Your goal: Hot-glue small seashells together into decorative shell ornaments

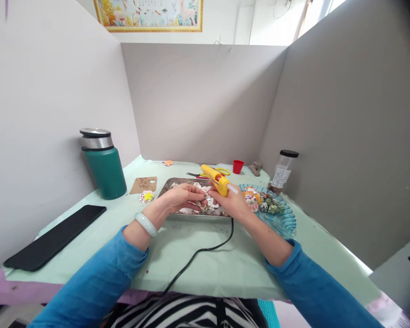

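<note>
My right hand (pixel 234 202) is closed around a yellow hot glue gun (pixel 216 176), with a translucent glue stick (pixel 232 188) jutting from its back. Close beside it, my left hand (pixel 186 197) pinches something small at the fingertips, too small to make out. Both hands are above a metal tray (pixel 198 217) of shell-like pieces. A black cord (pixel 205 249) runs from below my right hand to the table's front edge.
A blue scalloped plate (pixel 282 225) with decorated pieces and speckled stones stands right. Behind the tray lie scissors (pixel 193 175) and a red cup (pixel 238 166). On the left are a green bottle (pixel 105 171), a cardboard piece (pixel 141 185), a flower-like disc (pixel 146 196) and a black slab (pixel 56 237).
</note>
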`<state>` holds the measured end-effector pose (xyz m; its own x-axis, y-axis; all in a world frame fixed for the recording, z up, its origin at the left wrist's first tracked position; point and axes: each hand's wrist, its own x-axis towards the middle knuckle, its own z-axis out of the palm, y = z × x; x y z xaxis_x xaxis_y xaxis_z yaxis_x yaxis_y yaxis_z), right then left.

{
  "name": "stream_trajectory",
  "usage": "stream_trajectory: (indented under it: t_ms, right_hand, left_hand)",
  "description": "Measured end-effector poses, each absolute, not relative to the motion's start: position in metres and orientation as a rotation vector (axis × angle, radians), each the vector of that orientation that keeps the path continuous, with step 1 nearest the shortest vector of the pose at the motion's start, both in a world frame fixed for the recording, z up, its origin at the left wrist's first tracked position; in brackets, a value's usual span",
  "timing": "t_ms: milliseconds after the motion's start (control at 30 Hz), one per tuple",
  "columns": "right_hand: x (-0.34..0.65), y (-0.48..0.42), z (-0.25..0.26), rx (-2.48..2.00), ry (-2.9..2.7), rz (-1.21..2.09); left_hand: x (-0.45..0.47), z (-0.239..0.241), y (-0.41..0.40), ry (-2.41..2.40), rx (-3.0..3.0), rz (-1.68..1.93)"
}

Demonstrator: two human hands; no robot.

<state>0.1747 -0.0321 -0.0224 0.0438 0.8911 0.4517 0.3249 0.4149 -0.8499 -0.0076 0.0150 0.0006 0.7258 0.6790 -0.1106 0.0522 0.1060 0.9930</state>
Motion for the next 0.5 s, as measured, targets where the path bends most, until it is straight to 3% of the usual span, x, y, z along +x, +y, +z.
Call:
stream_trajectory:
  t_ms: [500]
  right_hand:
    - [0.1734, -0.0333, -0.0219, -1.063, -1.529, 0.649]
  left_hand:
    - [-0.0044, 0.0026, 0.0096, 0.617, 1.309, 0.490]
